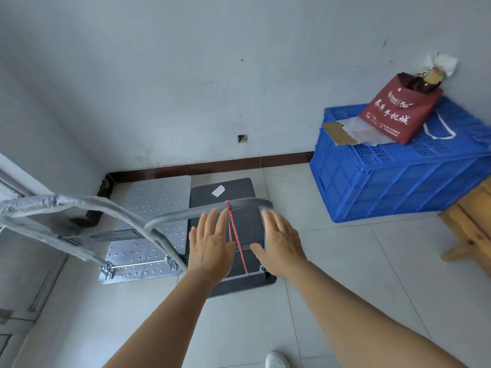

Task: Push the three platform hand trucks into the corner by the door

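At the far left, a grey foam-wrapped tubular handle (pixel 53 205) rises over a silver perforated-metal platform hand truck (pixel 151 229), which sits tucked into the corner where the side wall meets the back wall with its dark red-brown skirting board (pixel 225 164); this truck looks already parked where the task wants it. Just beside it to the right stands a black-decked platform hand truck (pixel 239 197), its front edge near the skirting and its grey curved handle (pixel 202 212) arching across the view, with a thin red cord (pixel 235 235) tied from the bar down toward the deck's near edge, probably to keep the folding handle in place. A third truck cannot be made out for certain. The person's left hand (pixel 210 251) hovers with fingers straight and spread, tips at or just short of the handle bar, gripping nothing; the right hand (pixel 281 243) is likewise flat and open beside the bar's right end, holding nothing. Whether either palm actually touches the bar cannot be told. The flat hands suit nudging the black truck square against its neighbour. Farther right, a blue perforated plastic crate (pixel 385 179) carries a dark red printed paper bag (pixel 398 112), and a yellow wooden stool (pixel 473 229) stands at the edge.
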`<state>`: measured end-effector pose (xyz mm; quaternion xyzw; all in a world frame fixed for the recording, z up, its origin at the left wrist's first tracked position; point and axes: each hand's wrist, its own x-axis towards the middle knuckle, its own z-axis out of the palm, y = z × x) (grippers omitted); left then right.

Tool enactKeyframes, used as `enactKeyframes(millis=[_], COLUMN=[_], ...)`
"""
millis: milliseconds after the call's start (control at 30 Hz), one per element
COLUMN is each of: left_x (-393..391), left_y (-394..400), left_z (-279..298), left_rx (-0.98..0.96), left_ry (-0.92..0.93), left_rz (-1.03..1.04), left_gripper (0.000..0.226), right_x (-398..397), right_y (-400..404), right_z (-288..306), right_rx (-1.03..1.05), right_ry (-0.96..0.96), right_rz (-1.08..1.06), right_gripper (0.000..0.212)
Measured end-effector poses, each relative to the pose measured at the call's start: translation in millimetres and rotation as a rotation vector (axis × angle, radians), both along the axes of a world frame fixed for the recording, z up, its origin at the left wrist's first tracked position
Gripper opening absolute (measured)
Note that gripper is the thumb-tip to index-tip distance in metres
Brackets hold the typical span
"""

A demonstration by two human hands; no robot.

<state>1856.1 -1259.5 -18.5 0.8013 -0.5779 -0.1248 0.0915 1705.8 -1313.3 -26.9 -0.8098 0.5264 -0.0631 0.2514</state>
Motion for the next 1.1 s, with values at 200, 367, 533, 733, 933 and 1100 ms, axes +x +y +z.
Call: enactKeyframes(millis=[200, 367, 533, 733, 933, 1100], left_x=[-47, -96, -164, -260, -379, -492], left_y=[53, 90, 118, 148, 187, 241], left_z=[10, 21, 34, 38, 41, 39], left_rx=[0.032, 0.065, 0.114, 0.104, 0.073, 0.096], left_ry=[0.091, 0.173, 0.207, 0.229, 0.246, 0.264], left_rz=[-0.236, -0.43, -0.627, -0.878, -1.084, -1.258], left_gripper=[0.069, 0.068, 0.065, 0.06, 0.057, 0.057], right_x=[-49, -100, -165, -248, -348, -449], right_y=[76, 144, 202, 264, 334, 404], right_z=[21, 37, 46, 52, 54, 52], right_rx=[0.012, 0.039, 0.061, 0.053, 0.041, 0.038], right_ry=[-0.01, 0.061, 0.095, 0.059, 0.075, 0.076], right_rz=[-0.212, -0.418, -0.633, -0.856, -1.048, -1.199], right_gripper=[0.068, 0.058, 0.057, 0.061, 0.063, 0.062])
